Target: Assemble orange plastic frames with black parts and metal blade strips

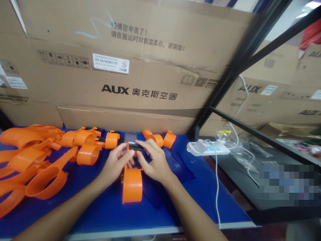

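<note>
Both of my hands are at an orange plastic tape dispenser [132, 186], its wide ring hanging toward me. My left hand [115, 161] grips its upper end from the left, thumb on the orange edge. From the right, my right hand [154, 161] pinches a black strip [135, 146] lying across that end. Whether the strip is fully seated there I cannot tell. More orange dispensers [46, 182] lie heaped on the left. Several with black parts, such as one dispenser [112, 140], stand in a row behind my hands.
A blue sheet covers the table [92, 207]. A dark phone-like device [130, 137] lies behind my hands, and dark blue film [177, 164] to their right. A white power strip [208, 148] with cables sits by a black metal frame [225, 78]. Large cardboard boxes [140, 73] wall off the back.
</note>
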Motion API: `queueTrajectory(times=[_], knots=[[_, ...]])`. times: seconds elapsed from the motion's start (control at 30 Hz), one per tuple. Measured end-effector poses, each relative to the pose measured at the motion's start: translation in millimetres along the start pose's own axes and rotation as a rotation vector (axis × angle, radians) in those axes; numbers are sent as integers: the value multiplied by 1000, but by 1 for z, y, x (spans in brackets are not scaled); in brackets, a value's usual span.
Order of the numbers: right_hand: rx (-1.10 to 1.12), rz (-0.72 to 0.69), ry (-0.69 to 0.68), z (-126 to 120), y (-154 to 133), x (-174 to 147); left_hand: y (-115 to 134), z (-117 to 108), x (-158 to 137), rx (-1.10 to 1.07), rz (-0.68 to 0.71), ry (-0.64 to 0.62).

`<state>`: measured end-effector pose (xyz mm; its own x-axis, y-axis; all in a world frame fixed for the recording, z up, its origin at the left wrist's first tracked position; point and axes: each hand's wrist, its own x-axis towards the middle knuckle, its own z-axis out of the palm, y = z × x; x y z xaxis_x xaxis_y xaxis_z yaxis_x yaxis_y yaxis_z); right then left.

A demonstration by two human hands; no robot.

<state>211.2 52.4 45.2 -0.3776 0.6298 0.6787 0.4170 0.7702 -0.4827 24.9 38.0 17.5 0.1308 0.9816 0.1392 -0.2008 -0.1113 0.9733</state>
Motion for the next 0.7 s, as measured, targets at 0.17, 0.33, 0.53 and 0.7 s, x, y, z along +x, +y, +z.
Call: queueTrajectory(times=[0.17,0.33,0.53,0.7], knots=[[84,50,-62,-7,5,2,2,0,3,-120,-104,39],[-259,211,2,-5,19,5,5,-4,6,-163,-171,159],[-765,336,-458,0,19,2,7,-3,6,-155,-164,170],[-710,279,-549,-1,15,1,7,0,5,-157,-151,154]])
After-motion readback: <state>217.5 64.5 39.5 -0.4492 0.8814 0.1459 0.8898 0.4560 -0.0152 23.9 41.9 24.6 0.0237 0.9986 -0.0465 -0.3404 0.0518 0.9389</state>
